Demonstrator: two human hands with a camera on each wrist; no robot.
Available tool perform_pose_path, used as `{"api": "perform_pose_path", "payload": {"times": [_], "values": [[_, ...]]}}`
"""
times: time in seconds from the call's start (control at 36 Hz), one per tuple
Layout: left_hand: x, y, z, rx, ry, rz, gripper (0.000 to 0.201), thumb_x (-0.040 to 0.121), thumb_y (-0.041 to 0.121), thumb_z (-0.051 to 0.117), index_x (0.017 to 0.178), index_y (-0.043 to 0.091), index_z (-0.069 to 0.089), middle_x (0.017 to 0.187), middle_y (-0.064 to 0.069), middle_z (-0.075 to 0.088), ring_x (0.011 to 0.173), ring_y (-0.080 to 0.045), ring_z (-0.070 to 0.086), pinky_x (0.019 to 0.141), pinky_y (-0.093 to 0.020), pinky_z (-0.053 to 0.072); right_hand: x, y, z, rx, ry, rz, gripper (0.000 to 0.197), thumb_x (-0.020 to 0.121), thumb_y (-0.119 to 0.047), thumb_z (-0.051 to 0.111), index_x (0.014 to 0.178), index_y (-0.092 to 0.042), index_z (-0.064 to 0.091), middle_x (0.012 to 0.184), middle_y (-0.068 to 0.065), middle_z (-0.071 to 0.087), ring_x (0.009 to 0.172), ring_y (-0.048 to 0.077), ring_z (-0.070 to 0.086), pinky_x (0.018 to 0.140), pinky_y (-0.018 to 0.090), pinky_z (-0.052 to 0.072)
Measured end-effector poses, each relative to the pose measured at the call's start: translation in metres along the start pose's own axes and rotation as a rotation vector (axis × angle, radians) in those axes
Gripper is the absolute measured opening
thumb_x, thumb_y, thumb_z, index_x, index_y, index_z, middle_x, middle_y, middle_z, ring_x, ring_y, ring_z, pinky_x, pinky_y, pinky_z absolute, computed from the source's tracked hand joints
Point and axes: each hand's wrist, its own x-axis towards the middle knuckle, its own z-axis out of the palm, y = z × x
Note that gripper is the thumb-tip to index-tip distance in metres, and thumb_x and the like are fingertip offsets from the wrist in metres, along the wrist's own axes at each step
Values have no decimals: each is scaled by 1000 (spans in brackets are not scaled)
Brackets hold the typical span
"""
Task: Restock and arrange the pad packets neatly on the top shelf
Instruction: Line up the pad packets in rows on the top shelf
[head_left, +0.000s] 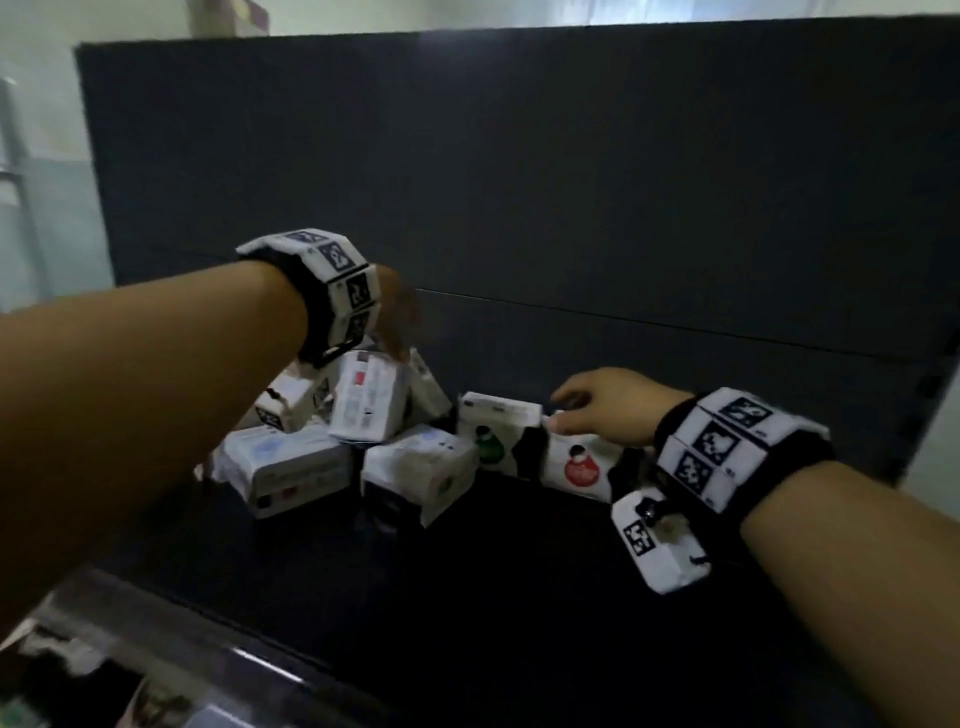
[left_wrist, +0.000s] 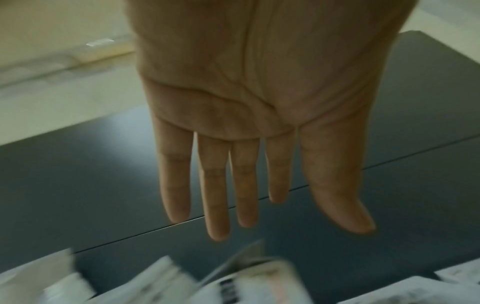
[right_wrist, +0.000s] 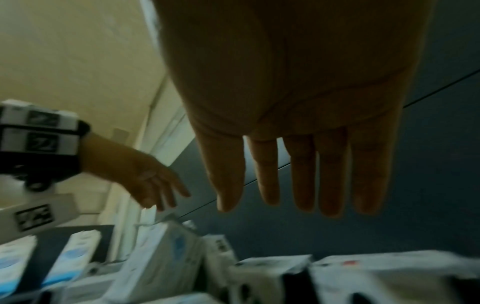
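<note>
Several white pad packets lie in a loose heap on the dark top shelf (head_left: 467, 571). One tilted packet (head_left: 366, 397) leans on top of the pile, with two flat packets (head_left: 291, 467) (head_left: 421, 467) in front of it. To the right stand a packet with a green mark (head_left: 496, 436) and one with a red mark (head_left: 579, 465). My left hand (head_left: 397, 322) hovers just above the tilted packet, fingers (left_wrist: 218, 195) straight and holding nothing. My right hand (head_left: 597, 402) hovers over the red-marked packet, fingers (right_wrist: 303, 174) straight and empty.
A dark back panel (head_left: 519, 182) rises behind the shelf. Bare dark shelf surface stretches right of the packets and toward the front edge (head_left: 208, 639). A pale wall (head_left: 47, 182) lies to the left. Lower shelf items (head_left: 104, 696) show blurred at bottom left.
</note>
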Motion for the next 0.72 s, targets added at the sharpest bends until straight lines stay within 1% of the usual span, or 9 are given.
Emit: {"api": "perform_pose_path", "payload": {"times": [0.03, 0.08, 0.11, 0.19, 0.22, 0.39, 0.5, 0.61, 0.72], "values": [[-4, -11, 1, 34, 3, -20, 55, 73, 40, 78, 123, 27, 60, 110, 10, 65, 91, -8, 60, 81, -18, 44, 5, -16, 6, -12, -20, -32, 53, 88, -44, 63, 132, -15, 56, 135, 3, 55, 121, 19, 52, 98, 27, 41], [-14, -29, 2, -41, 18, -57, 53, 69, 31, 82, 118, 24, 64, 85, 15, 65, 72, -4, 61, 62, -15, 45, 16, -45, 16, -42, -68, -75, 55, 87, -42, 65, 134, -16, 55, 136, 3, 54, 121, 20, 53, 97, 28, 42], [-17, -35, 3, -53, 23, -50, 55, 70, 27, 82, 121, 21, 63, 83, 14, 65, 71, -7, 61, 62, -16, 43, 20, -57, 20, -61, -97, -92, 57, 86, -39, 68, 136, -16, 52, 137, 4, 53, 121, 22, 52, 98, 29, 43], [-26, -54, 5, -31, 29, -53, 60, 79, 26, 75, 134, 16, 52, 124, -2, 61, 111, -20, 58, 84, -23, 40, 30, -87, 35, -164, -193, -177, 71, 79, -38, 75, 141, -23, 44, 138, 6, 49, 123, 27, 50, 100, 35, 44], [-29, -60, 7, -27, 32, -51, 61, 80, 26, 75, 135, 16, 50, 129, -3, 59, 116, -21, 56, 89, -25, 40, 33, -95, 40, -206, -219, -198, 77, 76, -42, 77, 142, -24, 42, 136, 8, 48, 123, 29, 49, 100, 36, 44], [-31, -80, 20, -49, 47, -39, 58, 81, 18, 72, 135, 23, 49, 132, -1, 56, 117, -24, 55, 93, -29, 42, 55, -121, 68, -209, -251, -109, 89, 74, -74, 58, 143, -21, 37, 138, 10, 48, 121, 28, 50, 94, 32, 43], [-21, -66, 29, 120, 72, 119, 82, 81, 6, 65, 147, 34, 26, 150, -3, 34, 135, -27, 35, 103, -35, 36, 72, -135, 86, -212, -276, -70, 91, 77, -79, 45, 151, -31, 20, 154, 7, 31, 135, 32, 37, 108, 37, 33], [-12, -45, 34, 335, 88, 253, 83, 87, 17, 59, 146, 48, 9, 154, -6, 18, 138, -34, 26, 102, -46, 39, 84, -142, 106, -212, -247, -7, 95, 75, -86, 33, 152, -35, 10, 160, 3, 16, 141, 34, 27, 115, 45, 24], [-1, -35, 41, 380, 41, 327, 73, 90, 30, 55, 147, 46, 11, 157, -2, 8, 139, -32, 26, 104, -44, 36, 86, -138, 112, -243, -204, 81, 85, 78, -80, 31, 149, -39, 13, 156, 7, 24, 135, 38, 32, 108, 52, 32]]}}
